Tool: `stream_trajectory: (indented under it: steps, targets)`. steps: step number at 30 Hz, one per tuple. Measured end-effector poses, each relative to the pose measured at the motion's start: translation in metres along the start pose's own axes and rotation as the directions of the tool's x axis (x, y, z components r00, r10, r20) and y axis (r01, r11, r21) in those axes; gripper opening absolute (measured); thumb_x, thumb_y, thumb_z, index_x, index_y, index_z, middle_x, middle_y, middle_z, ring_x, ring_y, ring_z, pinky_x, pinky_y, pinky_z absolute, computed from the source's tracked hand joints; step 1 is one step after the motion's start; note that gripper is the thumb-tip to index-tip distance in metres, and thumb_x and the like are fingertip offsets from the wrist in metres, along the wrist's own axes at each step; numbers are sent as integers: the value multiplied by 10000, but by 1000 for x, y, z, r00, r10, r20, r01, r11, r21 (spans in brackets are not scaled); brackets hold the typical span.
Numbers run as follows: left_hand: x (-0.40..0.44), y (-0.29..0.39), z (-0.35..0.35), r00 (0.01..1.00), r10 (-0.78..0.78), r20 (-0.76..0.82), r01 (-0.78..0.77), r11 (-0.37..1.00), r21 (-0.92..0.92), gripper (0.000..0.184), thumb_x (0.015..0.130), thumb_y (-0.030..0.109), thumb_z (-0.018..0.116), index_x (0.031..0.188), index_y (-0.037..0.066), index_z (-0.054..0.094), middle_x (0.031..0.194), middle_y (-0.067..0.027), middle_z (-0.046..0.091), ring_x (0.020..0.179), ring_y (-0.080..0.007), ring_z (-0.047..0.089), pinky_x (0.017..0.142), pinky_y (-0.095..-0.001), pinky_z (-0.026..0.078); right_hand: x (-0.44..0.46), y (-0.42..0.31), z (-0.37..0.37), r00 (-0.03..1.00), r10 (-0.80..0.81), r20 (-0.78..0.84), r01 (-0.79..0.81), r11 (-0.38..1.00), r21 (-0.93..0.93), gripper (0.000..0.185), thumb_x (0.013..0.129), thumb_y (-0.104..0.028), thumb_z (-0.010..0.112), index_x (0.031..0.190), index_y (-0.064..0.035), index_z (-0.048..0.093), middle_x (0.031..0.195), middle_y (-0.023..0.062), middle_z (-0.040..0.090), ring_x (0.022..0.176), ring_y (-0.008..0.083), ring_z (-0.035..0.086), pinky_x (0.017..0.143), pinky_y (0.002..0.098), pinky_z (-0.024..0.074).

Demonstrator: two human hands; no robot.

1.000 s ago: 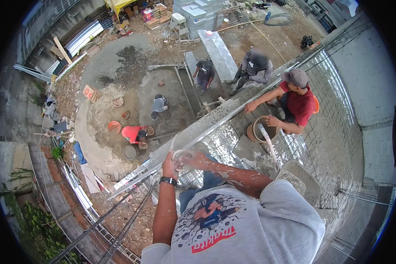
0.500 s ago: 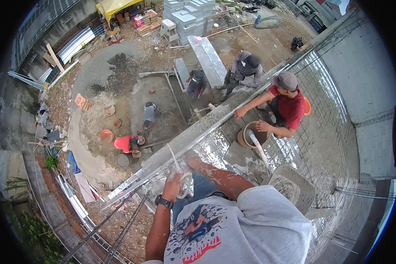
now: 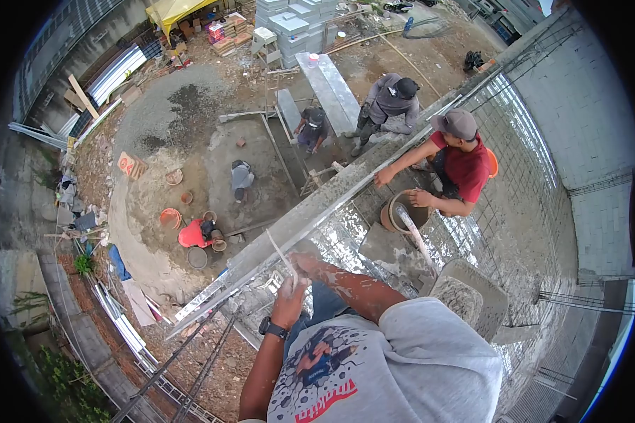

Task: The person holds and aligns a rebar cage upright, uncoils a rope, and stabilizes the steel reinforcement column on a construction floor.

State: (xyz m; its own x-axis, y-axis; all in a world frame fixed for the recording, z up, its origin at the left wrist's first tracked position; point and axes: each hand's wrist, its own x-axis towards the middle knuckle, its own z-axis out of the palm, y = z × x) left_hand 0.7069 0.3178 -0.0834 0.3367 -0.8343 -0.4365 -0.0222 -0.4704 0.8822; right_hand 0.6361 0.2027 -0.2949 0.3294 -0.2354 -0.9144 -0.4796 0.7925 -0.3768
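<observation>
My left hand (image 3: 288, 295), below a dark wristwatch, is closed around a pale rope (image 3: 281, 248), whose upper part slants up and left over the wall edge. Just above it, my right hand (image 3: 305, 265) is closed at the same rope, close to the left; its fingers are partly hidden. Grey smears cover my right forearm. Below my hands the rope is hidden. To the right, a co-worker in a red shirt keeps one hand on a bucket (image 3: 396, 211) with a pale pole-like piece (image 3: 416, 238) leaning in it.
A long concrete beam (image 3: 317, 201) runs diagonally past me, above a lower yard. Down there, several people work among buckets (image 3: 170, 218) and wet mortar. A mortar-stained tub (image 3: 469, 299) stands at my right, over steel mesh (image 3: 518, 183). Rebar rods (image 3: 204, 366) stick out lower left.
My left hand has moved up and right, closer to my right hand. A pale loop beside it is out of sight. In the yard, the red-shirted worker has bent lower.
</observation>
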Motion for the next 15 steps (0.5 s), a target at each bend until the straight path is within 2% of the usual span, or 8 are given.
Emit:
stream_trajectory:
  steps: [4, 7, 9, 10, 11, 13, 14, 15]
  targets:
    - [3, -27, 1, 995, -82, 60, 83, 996, -22, 360, 894, 332, 570, 950, -24, 561, 803, -160, 596, 739, -267, 558, 717, -373, 438, 35, 20, 6, 995, -32, -90, 18, 988, -154, 403, 848, -418, 565, 762, -28, 621, 732, 97, 612, 553, 193, 572, 502, 368, 481]
    - [-1, -15, -3, 998, -29, 49, 28, 999, 27, 338, 883, 319, 595, 938, -14, 568, 794, -146, 599, 720, -252, 559, 697, -363, 443, 81, 42, 24, 981, -167, -99, 148, 973, -176, 459, 837, -457, 562, 773, -8, 635, 722, 124, 612, 551, 223, 558, 529, 412, 456]
    - [-2, -22, -2, 998, -55, 25, 55, 998, -14, 327, 880, 313, 598, 928, -10, 574, 791, -141, 603, 714, -239, 562, 686, -353, 444, 79, 43, 29, 948, -311, -62, 283, 918, -277, 467, 834, -464, 562, 779, -7, 638, 699, 130, 604, 537, 227, 540, 530, 423, 443]
    - [-2, -25, -3, 998, -67, 13, 68, 997, -33, 322, 879, 310, 600, 923, -9, 577, 790, -138, 604, 711, -232, 564, 681, -348, 445, 60, 27, 32, 974, -212, -80, 192, 959, -208, 467, 832, -467, 564, 778, -9, 635, 676, 124, 594, 529, 225, 527, 517, 421, 428]
    - [-3, -24, -5, 997, -77, -12, 76, 996, -34, 301, 878, 293, 606, 913, -5, 577, 766, -97, 587, 692, -185, 528, 653, -321, 430, 37, 9, 35, 989, -110, -96, 97, 986, -136, 467, 829, -470, 566, 777, -10, 632, 654, 119, 584, 521, 222, 514, 504, 420, 413]
    - [-6, -17, -10, 994, -89, -62, 87, 996, -36, 260, 877, 259, 618, 893, 3, 577, 719, -14, 551, 654, -91, 455, 596, -269, 399, 6, -21, 28, 992, -54, -113, 34, 984, -175, 469, 828, -475, 563, 781, -14, 632, 664, 120, 588, 521, 223, 514, 509, 420, 418]
    - [-7, -20, -11, 992, -110, -56, 106, 992, -73, 263, 881, 266, 612, 890, 5, 578, 713, -12, 548, 651, -90, 458, 592, -269, 401, -2, -28, 23, 992, -29, -123, 5, 981, -192, 470, 827, -478, 562, 783, -16, 632, 670, 120, 590, 521, 223, 513, 511, 420, 420]
    - [-6, -25, -13, 991, -126, -47, 121, 987, -106, 267, 885, 272, 606, 888, 7, 580, 706, -11, 546, 648, -89, 461, 589, -269, 403, -5, -30, 19, 982, -74, -175, 32, 972, -234, 468, 826, -496, 555, 749, -39, 618, 618, 98, 561, 500, 221, 495, 491, 413, 402]
